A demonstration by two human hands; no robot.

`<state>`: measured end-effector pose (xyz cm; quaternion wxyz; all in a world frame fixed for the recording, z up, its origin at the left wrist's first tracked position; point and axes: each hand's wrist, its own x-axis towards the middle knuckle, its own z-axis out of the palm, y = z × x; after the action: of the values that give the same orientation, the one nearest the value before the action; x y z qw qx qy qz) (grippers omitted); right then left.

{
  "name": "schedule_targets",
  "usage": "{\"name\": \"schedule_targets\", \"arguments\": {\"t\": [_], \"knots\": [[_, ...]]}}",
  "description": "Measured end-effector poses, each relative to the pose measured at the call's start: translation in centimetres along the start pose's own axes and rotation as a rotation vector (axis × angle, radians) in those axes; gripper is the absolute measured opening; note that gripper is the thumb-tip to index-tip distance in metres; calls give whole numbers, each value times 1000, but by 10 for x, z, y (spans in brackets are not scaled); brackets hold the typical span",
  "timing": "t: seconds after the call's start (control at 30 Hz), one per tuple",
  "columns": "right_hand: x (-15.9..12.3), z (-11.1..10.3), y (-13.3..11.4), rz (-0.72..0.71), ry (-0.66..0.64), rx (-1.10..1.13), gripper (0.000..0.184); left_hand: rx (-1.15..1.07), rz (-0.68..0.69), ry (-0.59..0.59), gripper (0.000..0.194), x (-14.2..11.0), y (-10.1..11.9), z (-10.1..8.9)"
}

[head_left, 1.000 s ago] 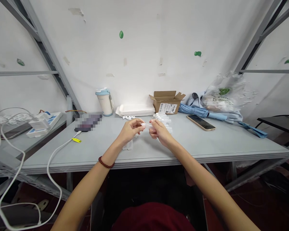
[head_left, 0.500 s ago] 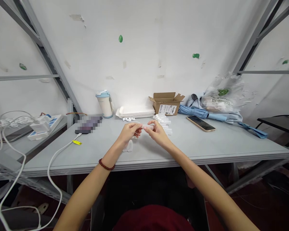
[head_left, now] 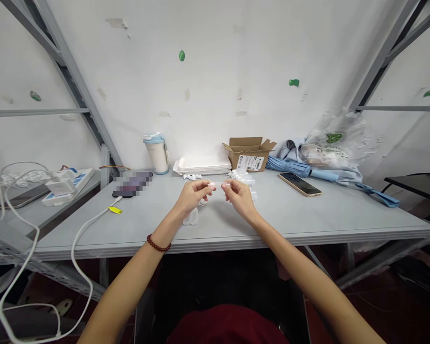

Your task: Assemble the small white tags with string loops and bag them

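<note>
Above the middle of the table, my left hand pinches one end of a small translucent whitish piece. The fingers of my right hand are closed on its other end, and its exact kind is too small to make out. Below my left hand lie two clear rounded plastic pieces. Several small white pieces sit in a row behind that hand. Clear plastic sleeves with white ends are spread behind my right hand, which partly hides them.
Along the wall stand a cream tumbler, a stack of white trays and an open cardboard box. A phone and a folded blue umbrella lie to the right. At left, a white cable runs off the table edge.
My fingertips have drawn slightly apart, showing more of the translucent piece between them. My right hand has turned a little, its fingers more curled. The camera view has shifted slightly.
</note>
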<state>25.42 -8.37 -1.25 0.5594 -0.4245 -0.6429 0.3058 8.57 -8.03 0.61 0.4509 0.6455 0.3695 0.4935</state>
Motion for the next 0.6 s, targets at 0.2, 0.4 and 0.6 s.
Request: {"name": "schedule_targets", "arguments": {"t": [0.2, 0.4, 0.6], "knots": [[-1, 4, -1, -52, -8, 30, 24, -27, -120, 3, 41, 0, -1, 2], [-2, 1, -4, -38, -32, -26, 26, 39, -53, -27, 44, 1, -6, -2], [1, -5, -2, 11, -75, -14, 37, 263, 71, -44, 33, -3, 2, -3]]}}
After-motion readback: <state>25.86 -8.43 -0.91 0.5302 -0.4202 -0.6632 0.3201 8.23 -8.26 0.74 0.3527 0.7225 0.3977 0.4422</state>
